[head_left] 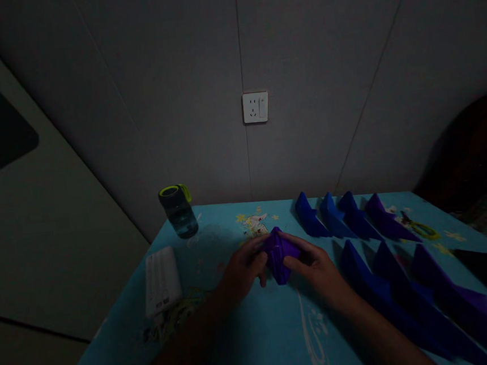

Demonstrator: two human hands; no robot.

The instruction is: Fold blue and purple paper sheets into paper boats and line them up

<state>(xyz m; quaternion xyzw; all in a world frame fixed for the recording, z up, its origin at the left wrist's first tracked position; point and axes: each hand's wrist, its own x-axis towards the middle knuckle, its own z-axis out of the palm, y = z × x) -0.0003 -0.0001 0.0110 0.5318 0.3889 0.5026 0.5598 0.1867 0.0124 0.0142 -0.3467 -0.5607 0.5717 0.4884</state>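
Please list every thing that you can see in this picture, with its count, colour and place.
Folded paper piece: one, purple, held between both hands at table centre.
Folded paper boats: about seven, blue and purple, two rows on the right.
Plastic water bottle: one, clear with green-rimmed lid, far left corner.
Flat power bank: one, white, left side.
Scissors: one, yellow handles, far right.
Wall socket: one, white, on grey wall.
Table: one, light blue, printed.
Left hand: on the paper.
Right hand: on the paper.
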